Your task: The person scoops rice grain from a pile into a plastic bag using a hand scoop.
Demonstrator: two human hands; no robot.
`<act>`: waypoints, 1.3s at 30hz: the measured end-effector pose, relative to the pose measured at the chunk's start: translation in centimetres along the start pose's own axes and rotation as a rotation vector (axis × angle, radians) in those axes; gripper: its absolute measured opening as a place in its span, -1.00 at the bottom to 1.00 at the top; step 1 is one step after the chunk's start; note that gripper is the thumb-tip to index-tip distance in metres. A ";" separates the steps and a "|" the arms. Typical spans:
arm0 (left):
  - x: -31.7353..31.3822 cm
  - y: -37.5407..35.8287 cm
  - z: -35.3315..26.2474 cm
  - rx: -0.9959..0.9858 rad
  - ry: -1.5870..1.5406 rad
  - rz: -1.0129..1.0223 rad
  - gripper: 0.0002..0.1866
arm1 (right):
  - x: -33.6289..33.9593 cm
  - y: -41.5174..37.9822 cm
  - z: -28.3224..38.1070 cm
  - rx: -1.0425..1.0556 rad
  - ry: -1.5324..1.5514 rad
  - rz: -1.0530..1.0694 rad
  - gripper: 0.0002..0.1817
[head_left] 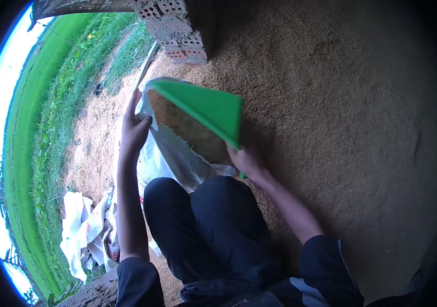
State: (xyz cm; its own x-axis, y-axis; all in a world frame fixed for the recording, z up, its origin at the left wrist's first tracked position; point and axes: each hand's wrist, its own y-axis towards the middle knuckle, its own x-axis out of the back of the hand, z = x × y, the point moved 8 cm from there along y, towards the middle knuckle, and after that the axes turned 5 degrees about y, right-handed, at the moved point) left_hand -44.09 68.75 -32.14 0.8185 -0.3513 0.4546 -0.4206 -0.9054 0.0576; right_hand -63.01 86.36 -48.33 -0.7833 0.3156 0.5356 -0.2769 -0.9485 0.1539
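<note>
My right hand (246,162) is closed at the near end of a green dustpan (203,105), which is tilted over the mouth of a white woven sack (159,156). The dustpan is slightly blurred. My left hand (135,128) pinches the sack's left rim, with the index finger pointing up along it. Brown husk-like grains (190,128) show inside the sack mouth. The sack stands just beyond my knees, and its lower part is partly hidden by them.
A large heap of brown husk-like grains (331,102) spreads across the right side. A brick pillar (180,38) stands at the top. Crumpled white sacks (88,227) lie at the lower left. Green grass (54,112) borders the ground on the left.
</note>
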 end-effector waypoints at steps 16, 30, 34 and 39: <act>-4.1 -4.6 -5.7 -0.364 1.031 -0.327 -0.51 | 0.9 -1.1 -0.4 0.140 0.203 -0.222 -0.83; -15.1 -10.6 3.5 -0.874 1.120 1.034 -0.90 | 2.1 1.0 -4.8 -0.384 0.821 -0.191 -0.78; -7.7 -7.7 0.7 -0.602 1.271 0.937 -0.94 | 6.2 -0.1 -9.4 -0.593 0.891 -0.266 -0.69; 4.4 -6.4 0.3 -0.438 0.971 0.622 -0.92 | 12.6 -3.3 -14.7 -0.744 0.933 -0.425 -0.67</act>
State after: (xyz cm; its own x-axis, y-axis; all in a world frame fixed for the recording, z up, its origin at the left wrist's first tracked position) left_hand -37.73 72.93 -30.77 -0.1193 -0.2016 0.9722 -0.8835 -0.4252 -0.1966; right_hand -80.18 93.92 -54.27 -0.5655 0.7776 -0.2749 -0.6097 -0.6186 -0.4956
